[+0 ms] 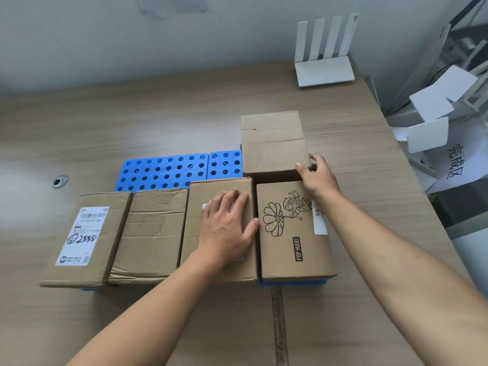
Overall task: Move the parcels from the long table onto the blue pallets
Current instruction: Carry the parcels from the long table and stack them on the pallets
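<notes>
Several brown cardboard parcels lie in a row on the blue pallets [163, 170]. From the left: a labelled parcel [87, 239], a creased parcel [150, 233], a third parcel [195, 207] and a POP MART parcel [293, 233]. My left hand [227, 228] rests flat on the third parcel, thumb at the gap to the POP MART parcel. A further plain parcel [272, 143] stands behind the row at the back right. My right hand [319, 175] holds its near right corner, fingers curled over the edge.
The wooden table [132, 122] stretches left and back. A white router [324, 70] with antennas stands at the far right corner. Right of the table's edge lie white sheets and foam pieces [438, 107]. A cable hole [60, 181] sits at the left.
</notes>
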